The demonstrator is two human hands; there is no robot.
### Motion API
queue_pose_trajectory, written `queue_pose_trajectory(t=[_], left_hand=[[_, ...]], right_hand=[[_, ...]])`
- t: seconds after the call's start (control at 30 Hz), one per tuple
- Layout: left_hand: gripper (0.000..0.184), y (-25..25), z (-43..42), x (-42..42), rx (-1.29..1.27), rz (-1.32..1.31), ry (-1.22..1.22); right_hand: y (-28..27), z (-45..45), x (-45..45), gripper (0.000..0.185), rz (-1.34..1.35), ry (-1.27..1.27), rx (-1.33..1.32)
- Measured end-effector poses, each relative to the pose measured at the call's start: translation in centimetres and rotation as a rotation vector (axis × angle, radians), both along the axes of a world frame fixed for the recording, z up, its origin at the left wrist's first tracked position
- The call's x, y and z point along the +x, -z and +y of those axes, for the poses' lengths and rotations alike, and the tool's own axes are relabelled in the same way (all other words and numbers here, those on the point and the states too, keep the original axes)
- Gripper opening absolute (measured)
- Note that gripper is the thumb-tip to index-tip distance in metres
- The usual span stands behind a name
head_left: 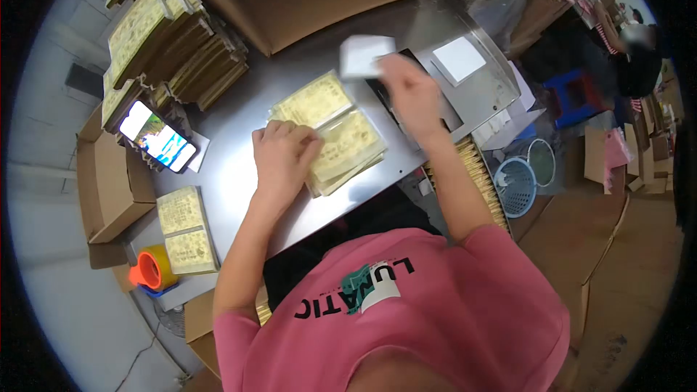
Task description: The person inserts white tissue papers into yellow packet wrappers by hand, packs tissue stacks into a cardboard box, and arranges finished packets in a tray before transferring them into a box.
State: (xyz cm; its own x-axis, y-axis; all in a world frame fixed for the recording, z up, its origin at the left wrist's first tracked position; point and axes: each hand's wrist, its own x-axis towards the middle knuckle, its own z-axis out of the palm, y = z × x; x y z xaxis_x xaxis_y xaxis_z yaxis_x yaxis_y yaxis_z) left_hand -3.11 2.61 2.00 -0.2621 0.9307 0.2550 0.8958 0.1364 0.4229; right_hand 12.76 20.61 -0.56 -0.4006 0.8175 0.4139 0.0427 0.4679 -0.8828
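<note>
A pile of yellow patterned packets [348, 144] lies on the metal table in front of me, the top one with a pale band across its middle. My left hand [282, 156] is at the pile's left edge, its fingers curled and gripping that edge. Off to the upper right, my right hand [412, 91] pinches a small white card [367, 56], both smeared by motion. A flat stack of white cards [459, 60] sits in a metal tray [483, 94] just right of that hand.
Tall stacks of yellow packets [156, 36] and a lit phone [158, 136] stand at left, above an open carton [109, 174]. Another packet bundle [187, 229] lies beside a tape roll [156, 267]. A large cardboard box [341, 11] borders the back. Blue basket [515, 187] at right.
</note>
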Motion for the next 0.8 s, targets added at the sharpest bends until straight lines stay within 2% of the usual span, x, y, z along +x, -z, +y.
queue_pose_trajectory(t=[0.03,0.1,0.17,0.2,0.23,0.3,0.37,0.43,0.47,0.53,0.57,0.63,0.67,0.73,0.8], left_hand=[[0.013,0.0,0.1,0.2,-0.007,0.012,0.005],[0.009,0.3,0.2,0.6,0.175,0.125,-0.022],[0.009,0.9,-0.2,0.6,0.193,0.142,-0.017],[0.009,1.2,-0.5,0.6,0.154,0.075,-0.022],[0.010,1.5,-0.7,0.7,0.114,0.006,-0.029],[0.011,2.1,-0.8,0.9,0.099,-0.077,-0.028],[0.011,2.4,-0.7,1.0,0.089,-0.158,-0.018],[0.015,2.5,-0.6,1.1,0.134,-0.266,-0.061],[0.015,2.6,-0.7,1.2,0.133,-0.265,-0.060],[0.018,2.6,-0.8,1.5,0.147,-0.262,-0.037],[0.018,2.4,-0.8,1.5,0.151,-0.257,-0.031],[0.021,2.2,-1.1,1.6,0.092,-0.061,-0.003],[0.014,1.8,-1.1,1.7,0.054,-0.074,-0.022],[0.013,1.0,-1.3,1.7,0.123,-0.058,-0.002],[0.012,0.3,-0.7,1.7,0.286,0.005,0.048]], right_hand=[[0.6,-1.0,-1.5,0.021,0.009,-0.155,-0.006],[1.5,-2.4,-2.8,0.015,0.059,-0.211,0.082],[2.0,-1.7,-2.6,0.013,-0.165,-0.439,0.378],[1.4,-1.1,-2.0,0.013,-0.217,-0.569,0.198],[0.9,-1.3,-2.2,0.013,-0.217,-0.575,0.193],[0.4,-2.1,-3.0,0.010,-0.137,-0.340,0.037],[0.6,-2.2,-3.6,0.016,-0.072,-0.265,0.108],[0.2,-2.1,-3.1,0.021,-0.312,-0.474,-0.037],[0.0,-2.0,-2.9,0.021,-0.312,-0.474,-0.038],[-0.4,-1.7,-2.3,0.017,-0.673,-0.652,0.211],[-0.5,-1.3,-1.8,0.017,-0.670,-0.645,0.216],[-0.6,-0.4,-0.1,0.017,-0.388,-0.608,0.184],[-0.7,0.6,0.8,0.016,-0.363,-0.298,0.288],[-0.4,4.2,3.4,0.020,-0.351,0.291,0.575],[2.9,7.9,5.9,0.022,-0.536,0.644,0.661]])
